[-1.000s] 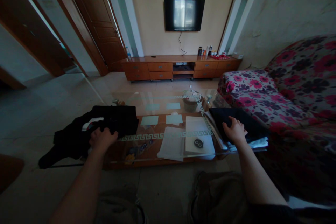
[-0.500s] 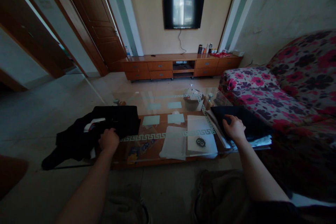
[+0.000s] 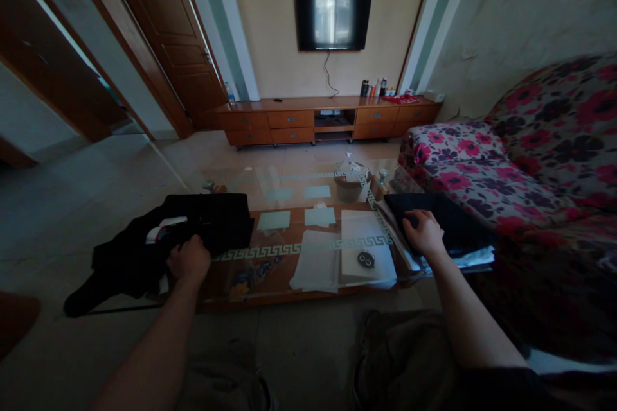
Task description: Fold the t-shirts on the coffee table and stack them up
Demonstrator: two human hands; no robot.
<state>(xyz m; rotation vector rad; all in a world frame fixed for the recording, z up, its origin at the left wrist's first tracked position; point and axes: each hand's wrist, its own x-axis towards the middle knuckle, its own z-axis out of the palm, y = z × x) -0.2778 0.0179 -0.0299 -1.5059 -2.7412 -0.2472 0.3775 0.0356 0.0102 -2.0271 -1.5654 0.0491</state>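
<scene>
And there's the change, over at the left hand point(image 3: 191, 259): a second ago its fingers were fanned out across the near edge of the black garment point(image 3: 222, 209), and now they're drawn in, knuckles up, fingertips lost against the dark cloth. That puts the hand right down on the garment, in place to work the fabric, though whether the grip is clenched on a fold or merely resting there, I cannot tell; black on black hides it. The garment itself barely stirs: it lies on the left end of the glass-topped desk point(image 3: 270, 250), its squared part toward the middle, a long narrow piece trailing off to the near left, the white patch point(image 3: 166, 229) still showing face up just beyond the hand. Across to the other side, and the right hand point(image 3: 425, 231) holds its station, palm down on the black top layer point(image 3: 460, 225) of the stack at the desk's right end, thumb spread a little from the bent fingers. Pinching or just pressing? Cannot tell from here either. Pale layers point(image 3: 482, 257) poke out beneath, looking like more cloth, and they sit as they did. The whole view swings slightly, but the white sheets point(image 3: 315, 260) seen through the glass lie between the two hands, untouched, with the round dark object point(image 3: 366, 259) alongside. So, all the fresh action is on the left; the right-hand stack stays covered.
</scene>
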